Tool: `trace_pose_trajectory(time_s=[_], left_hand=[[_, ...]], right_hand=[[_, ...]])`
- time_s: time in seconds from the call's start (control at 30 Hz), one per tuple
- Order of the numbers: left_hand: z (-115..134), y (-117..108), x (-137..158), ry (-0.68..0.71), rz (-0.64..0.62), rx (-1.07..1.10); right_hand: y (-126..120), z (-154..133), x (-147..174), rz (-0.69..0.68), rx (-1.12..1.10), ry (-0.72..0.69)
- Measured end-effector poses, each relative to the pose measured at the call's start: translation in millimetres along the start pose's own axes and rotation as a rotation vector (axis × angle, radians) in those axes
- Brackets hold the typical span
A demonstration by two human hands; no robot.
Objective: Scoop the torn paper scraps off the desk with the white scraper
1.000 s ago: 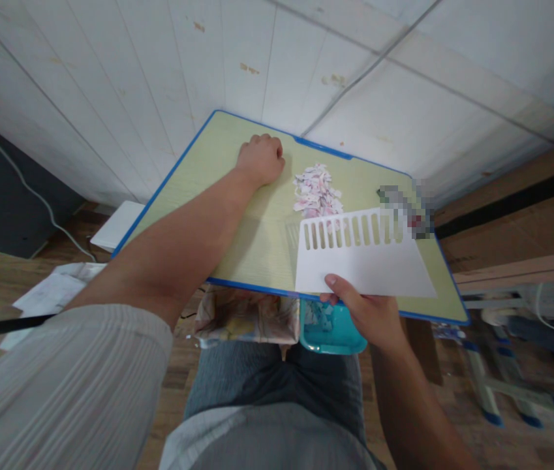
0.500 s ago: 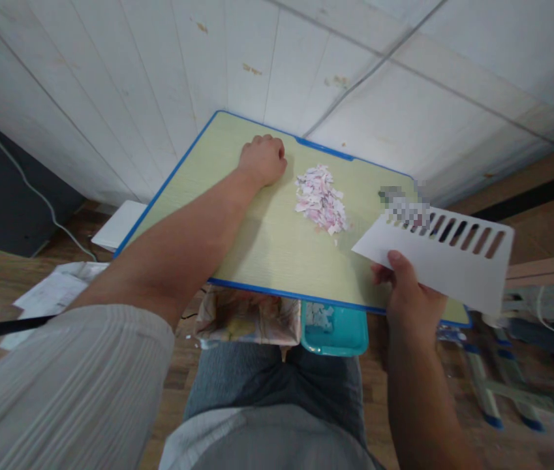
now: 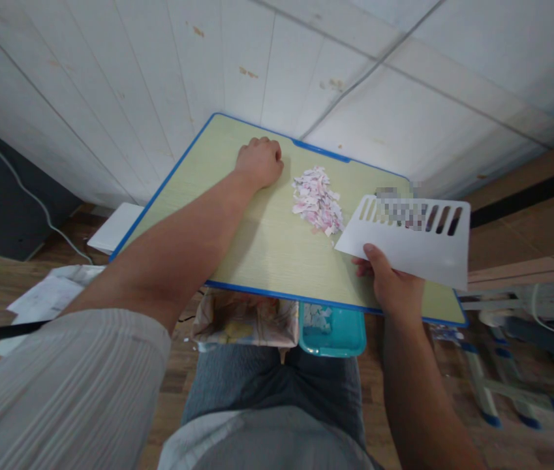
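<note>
My left hand [image 3: 260,162] rests on the pale green tabletop [image 3: 257,254], left of a heap of torn paper scraps [image 3: 318,201]. Its fingers are curled into a loose fist, and nothing shows in them. My right hand [image 3: 394,284] grips a white slotted sheet [image 3: 421,254] by its near edge, thumb on top. A row of long slots runs along the sheet's far side. The sheet is held over the right part of the table, its left corner close to the scraps. A blurred patch hides what lies behind the slots.
Under the table's front edge are a teal plastic bin [image 3: 340,333] with paper bits in it and a patterned box [image 3: 247,320]. White panelled wall [image 3: 237,59] borders the far side. Papers [image 3: 42,300] lie on the floor at left; a wooden shelf [image 3: 526,202] stands at right.
My right hand has moved left with the white slotted sheet, bringing its corner nearer to the paper scraps. The left hand stays in place on the table. The whole view has shifted slightly.
</note>
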State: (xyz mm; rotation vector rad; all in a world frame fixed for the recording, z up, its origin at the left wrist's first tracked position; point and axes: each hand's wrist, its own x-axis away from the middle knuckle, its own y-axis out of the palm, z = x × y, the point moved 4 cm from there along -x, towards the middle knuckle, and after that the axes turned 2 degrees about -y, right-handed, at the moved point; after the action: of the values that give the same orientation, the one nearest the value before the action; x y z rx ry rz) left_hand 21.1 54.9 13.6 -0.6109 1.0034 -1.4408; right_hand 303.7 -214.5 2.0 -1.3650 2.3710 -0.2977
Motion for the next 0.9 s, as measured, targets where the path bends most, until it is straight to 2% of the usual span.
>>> trace_pose_trajectory(time_s=[0.23, 0.57, 0.73, 0.9], left_hand=[[1.5, -0.1, 0.8, 0.005, -0.015, -0.017], [6.3, -3.1, 3.9, -0.009, -0.017, -0.062], [7.5, -3.1, 4.1, 0.001, -0.013, -0.092], [5.3, -1.0, 1.8, -0.003, -0.005, -0.067]], right_hand=[[0.7, -6.0, 4.8, -0.01, 0.07, -0.05], [11.6, -25.8, 26.8, -0.125, 0.128, -0.1], [7.8, -22.2, 27.5, -0.028, 0.087, -0.034], [10.9, -29.4, 29.8, -0.082, 0.107, -0.09]])
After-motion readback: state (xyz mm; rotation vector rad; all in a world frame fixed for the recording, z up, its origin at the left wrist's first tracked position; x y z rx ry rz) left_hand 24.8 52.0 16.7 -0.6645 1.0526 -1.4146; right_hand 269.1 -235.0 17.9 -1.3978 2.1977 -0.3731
